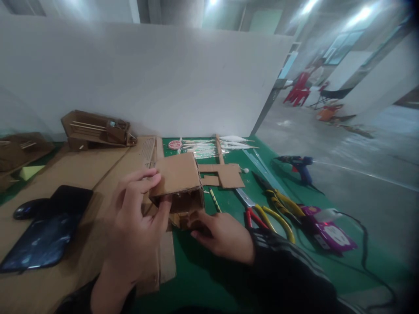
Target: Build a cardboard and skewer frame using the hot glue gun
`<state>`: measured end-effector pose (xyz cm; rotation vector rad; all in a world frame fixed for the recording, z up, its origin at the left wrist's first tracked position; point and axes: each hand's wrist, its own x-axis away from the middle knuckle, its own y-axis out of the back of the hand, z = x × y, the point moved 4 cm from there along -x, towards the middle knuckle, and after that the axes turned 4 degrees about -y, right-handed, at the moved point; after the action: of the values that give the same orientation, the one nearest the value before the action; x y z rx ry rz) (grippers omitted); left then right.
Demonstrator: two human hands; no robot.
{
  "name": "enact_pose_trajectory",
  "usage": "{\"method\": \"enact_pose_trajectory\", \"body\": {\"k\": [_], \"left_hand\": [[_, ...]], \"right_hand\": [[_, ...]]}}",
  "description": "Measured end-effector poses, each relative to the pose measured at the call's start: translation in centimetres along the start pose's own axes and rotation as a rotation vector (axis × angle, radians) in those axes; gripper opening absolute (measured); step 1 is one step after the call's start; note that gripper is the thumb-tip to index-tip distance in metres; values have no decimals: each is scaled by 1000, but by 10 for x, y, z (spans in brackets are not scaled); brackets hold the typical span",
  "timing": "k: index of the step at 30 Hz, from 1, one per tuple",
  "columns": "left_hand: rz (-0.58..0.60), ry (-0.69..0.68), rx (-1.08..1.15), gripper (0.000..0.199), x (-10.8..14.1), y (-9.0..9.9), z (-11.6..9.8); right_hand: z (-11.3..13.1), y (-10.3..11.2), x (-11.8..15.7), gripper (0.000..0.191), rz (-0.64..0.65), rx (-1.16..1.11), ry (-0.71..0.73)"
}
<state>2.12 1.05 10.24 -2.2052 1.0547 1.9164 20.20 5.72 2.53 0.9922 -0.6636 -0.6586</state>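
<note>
My left hand [139,213] grips a small cardboard box [178,172] with one open end facing me. Its thumb reaches into the opening and its fingers rest on the top and left side. Below the box's right lower edge, my right hand [219,233] has its fingers curled together against brown material under the box. What those fingers hold is partly hidden. Just behind the box lie flat cardboard pieces [229,175], and a patterned pencil-like stick [215,200] lies to its right on the green table [199,266].
Scissors [262,213], pliers [281,198], a purple power strip [329,229] with a cable and a blue glue gun [299,165] lie on the right. Left are a dark tablet [55,226], a mouse [31,208] and a cardboard assembly [98,128]. Wrapped sticks [206,148] lie near the white partition [147,78].
</note>
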Motion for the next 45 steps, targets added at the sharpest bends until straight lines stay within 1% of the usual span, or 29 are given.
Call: {"method": "enact_pose_trajectory", "body": {"k": [1,3,5,8,10,13,16,19,23,27,31,34,37,39,42,45], "left_hand": [[2,-4,0,33,0,0,0],[5,-8,5,34,0,0,0],[4,-8,7,34,0,0,0],[-4,-10,9,33,1,0,-1],[2,-9,14,32,1,0,-1],[7,-5,14,33,1,0,0],[6,-10,4,33,1,0,1],[-1,-14,4,32,1,-1,1],[1,-8,8,33,0,0,0],[1,-13,4,36,0,0,-1],[-5,-1,7,37,1,-1,0],[-3,3,7,38,2,-1,0],[0,-2,5,39,2,-1,0],[-1,-3,0,39,2,0,0],[3,4,1,38,2,-1,0],[1,-7,-3,36,1,-1,-1]], "right_hand": [[0,0,0,30,-2,12,-4],[1,1,0,24,23,38,-10],[2,1,0,22,39,49,-14],[1,3,0,21,12,37,-30],[0,3,0,25,-7,24,-35],[0,2,0,32,-1,39,-22],[3,3,0,22,29,39,10],[6,4,2,25,24,13,66],[2,6,3,25,-75,-31,51],[-3,11,6,25,-198,-195,53],[-5,21,15,17,-349,-464,128],[-9,28,21,18,-536,-732,183],[-16,33,23,21,-672,-916,187],[-20,35,21,22,-692,-994,181],[-23,37,19,20,-669,-1065,191],[-22,36,18,13,-618,-1016,229]]}}
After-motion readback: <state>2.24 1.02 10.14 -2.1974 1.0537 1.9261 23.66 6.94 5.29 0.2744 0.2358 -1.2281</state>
